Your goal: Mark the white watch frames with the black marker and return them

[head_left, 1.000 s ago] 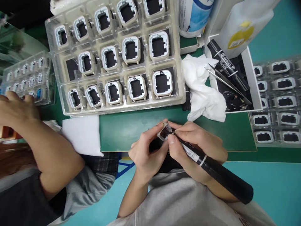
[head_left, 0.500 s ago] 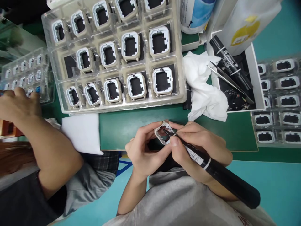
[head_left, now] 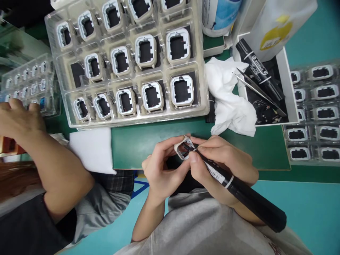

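Between the fingers of my left hand [head_left: 166, 168] is a small square frame [head_left: 180, 150], pale and rounded at its corners, with an open middle. My right hand [head_left: 223, 163] is closed round a black marker pen [head_left: 239, 187] with a white label. The pen's dark tip points into the frame's opening, close to its inner edge; whether it touches cannot be made out. Both hands are just over the near edge of the green table. Beyond them a clear plastic tray [head_left: 132, 120] holds several similar frames, one pocket without a frame.
Right of the tray lies a crumpled white tissue [head_left: 230, 99]. A white box [head_left: 292, 85] holds another marker [head_left: 260, 69] and tweezers [head_left: 261, 92], with bottles behind. More filled trays [head_left: 312, 124] stand at right. At left, a co-worker's arm [head_left: 58, 163] reaches over the table near a white cloth [head_left: 92, 150].
My right hand and the marker have shifted slightly left and up, the pen's back end most. My left hand still holds the frame. The view has moved a little.
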`<state>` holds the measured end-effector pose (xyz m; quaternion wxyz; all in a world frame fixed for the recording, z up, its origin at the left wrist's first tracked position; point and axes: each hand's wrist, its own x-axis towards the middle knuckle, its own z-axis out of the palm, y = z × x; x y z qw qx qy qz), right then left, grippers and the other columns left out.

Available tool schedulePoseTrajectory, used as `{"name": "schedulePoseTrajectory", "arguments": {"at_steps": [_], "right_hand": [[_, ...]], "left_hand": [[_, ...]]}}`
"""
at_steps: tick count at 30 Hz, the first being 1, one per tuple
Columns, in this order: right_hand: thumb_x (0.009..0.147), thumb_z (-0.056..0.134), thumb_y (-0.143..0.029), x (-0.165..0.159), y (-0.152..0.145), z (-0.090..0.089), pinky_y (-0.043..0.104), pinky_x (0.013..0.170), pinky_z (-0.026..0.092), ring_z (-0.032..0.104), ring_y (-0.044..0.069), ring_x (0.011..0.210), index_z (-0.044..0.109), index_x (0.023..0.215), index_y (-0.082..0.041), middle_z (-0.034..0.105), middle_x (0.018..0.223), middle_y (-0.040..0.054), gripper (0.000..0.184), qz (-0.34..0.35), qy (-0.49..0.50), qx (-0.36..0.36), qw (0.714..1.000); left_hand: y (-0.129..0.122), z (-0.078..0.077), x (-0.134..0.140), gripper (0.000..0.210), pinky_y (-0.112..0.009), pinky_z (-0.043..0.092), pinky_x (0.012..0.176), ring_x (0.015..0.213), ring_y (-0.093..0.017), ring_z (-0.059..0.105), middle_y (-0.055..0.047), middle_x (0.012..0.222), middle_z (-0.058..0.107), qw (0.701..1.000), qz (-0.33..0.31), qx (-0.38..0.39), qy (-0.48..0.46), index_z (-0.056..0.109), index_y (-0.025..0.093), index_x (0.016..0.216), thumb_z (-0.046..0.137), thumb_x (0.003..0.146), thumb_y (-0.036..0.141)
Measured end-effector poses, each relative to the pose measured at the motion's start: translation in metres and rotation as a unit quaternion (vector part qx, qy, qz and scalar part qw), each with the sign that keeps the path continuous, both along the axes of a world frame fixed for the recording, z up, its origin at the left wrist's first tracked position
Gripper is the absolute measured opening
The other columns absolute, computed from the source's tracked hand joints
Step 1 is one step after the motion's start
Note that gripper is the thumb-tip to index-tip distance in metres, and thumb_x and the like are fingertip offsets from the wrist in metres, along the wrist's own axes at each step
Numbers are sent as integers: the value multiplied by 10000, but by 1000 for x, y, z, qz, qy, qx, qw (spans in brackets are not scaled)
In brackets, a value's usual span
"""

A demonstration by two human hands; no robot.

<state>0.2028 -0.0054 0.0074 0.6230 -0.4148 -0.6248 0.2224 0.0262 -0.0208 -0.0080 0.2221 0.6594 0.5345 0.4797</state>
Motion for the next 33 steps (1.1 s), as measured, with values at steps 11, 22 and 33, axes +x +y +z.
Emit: {"name": "schedulePoseTrajectory", "arguments": {"at_steps": [11, 22, 33], "right_hand": [[1076, 917, -45, 0, 2, -2, 351, 906, 900, 1005, 275, 946, 848, 1190, -294, 945, 998, 16, 282, -3, -12, 6, 1000], [1028, 930, 28, 3, -5, 0, 294, 960, 873, 1025, 296, 1075, 837, 1191, -226, 962, 1069, 74, 316, 6, -34, -9, 999], [1030, 926, 16, 4, -3, 0, 315, 949, 881, 1023, 300, 1064, 842, 1207, -244, 959, 1063, 62, 325, 9, -34, -5, 999]], "left_hand": [[-2, -3, -1, 317, -316, 861, 961, 1161, -265, 1032, -75, 1407, 1012, 1000, -14, 4, 3, 859, 276, 1506, 962, 1211, 327], [-1, -4, -3, 446, -264, 839, 1016, 1196, -243, 1028, -45, 1464, 1002, 999, -35, 26, -9, 851, 283, 1572, 1007, 1161, 213], [0, -4, -2, 470, -286, 850, 1022, 1218, -259, 1027, -49, 1477, 999, 998, -35, 40, -15, 857, 280, 1592, 1013, 1154, 206]]}}
